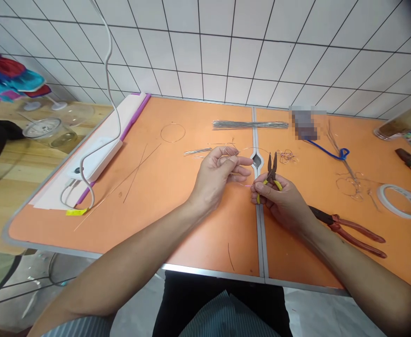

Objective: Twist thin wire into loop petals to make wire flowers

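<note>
left hand: pinching wire; thinness risks slipping
right hand: gripping needle-nose pliers; closeness to left hand risks nicks

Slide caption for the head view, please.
Left hand pinching thin wire, right hand holding yellow-handled pliers, above an orange table.

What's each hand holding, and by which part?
Right hand: small pliers, by the yellow handles. Left hand: thin wire; exact hold point too fine to tell.
</note>
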Demonstrator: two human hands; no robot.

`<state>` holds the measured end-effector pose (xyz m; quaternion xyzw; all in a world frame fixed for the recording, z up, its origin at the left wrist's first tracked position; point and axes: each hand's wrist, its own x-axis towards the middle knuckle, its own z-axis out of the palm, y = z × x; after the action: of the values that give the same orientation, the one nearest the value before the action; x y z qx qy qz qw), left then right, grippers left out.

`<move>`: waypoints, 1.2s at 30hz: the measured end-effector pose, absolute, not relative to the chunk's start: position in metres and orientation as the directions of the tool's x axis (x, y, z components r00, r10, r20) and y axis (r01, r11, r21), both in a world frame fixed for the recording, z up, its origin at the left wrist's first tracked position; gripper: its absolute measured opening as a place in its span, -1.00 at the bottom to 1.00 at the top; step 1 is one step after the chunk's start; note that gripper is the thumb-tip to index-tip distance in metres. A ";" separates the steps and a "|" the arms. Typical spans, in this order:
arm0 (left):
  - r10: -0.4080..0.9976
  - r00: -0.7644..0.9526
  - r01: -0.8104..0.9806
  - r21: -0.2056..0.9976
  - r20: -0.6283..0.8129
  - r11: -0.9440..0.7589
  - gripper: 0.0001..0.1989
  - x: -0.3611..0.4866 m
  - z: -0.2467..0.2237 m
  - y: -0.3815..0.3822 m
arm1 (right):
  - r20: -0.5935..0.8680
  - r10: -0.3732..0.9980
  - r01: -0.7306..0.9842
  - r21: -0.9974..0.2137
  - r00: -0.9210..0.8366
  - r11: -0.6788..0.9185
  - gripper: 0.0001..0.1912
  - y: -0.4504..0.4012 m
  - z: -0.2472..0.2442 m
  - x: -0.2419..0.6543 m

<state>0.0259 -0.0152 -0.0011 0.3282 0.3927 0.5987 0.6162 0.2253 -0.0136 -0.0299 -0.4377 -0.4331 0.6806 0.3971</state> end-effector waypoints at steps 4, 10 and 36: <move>0.998 -0.032 -0.394 0.918 -0.061 0.044 -0.89 0.024 0.000 -0.015 | -0.240 0.933 -0.150 -0.946 -0.267 -0.286 -0.56 -0.008 -0.030 0.232; 0.982 0.119 -0.264 0.948 -0.149 0.175 -0.95 0.024 0.001 -0.017 | -0.101 0.972 -0.073 -0.990 -0.210 -0.119 -0.65 0.002 -0.021 0.248; 0.903 0.354 -0.109 0.948 -0.244 0.299 -0.88 0.021 -0.007 -0.018 | 0.059 0.984 0.094 -0.993 -0.168 0.075 -0.82 -0.001 -0.010 0.247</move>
<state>0.0210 -0.0181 -0.0067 0.4612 0.4303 0.3712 0.6815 0.2469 -0.0012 -0.0102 -0.4644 -0.5806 0.4967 0.4477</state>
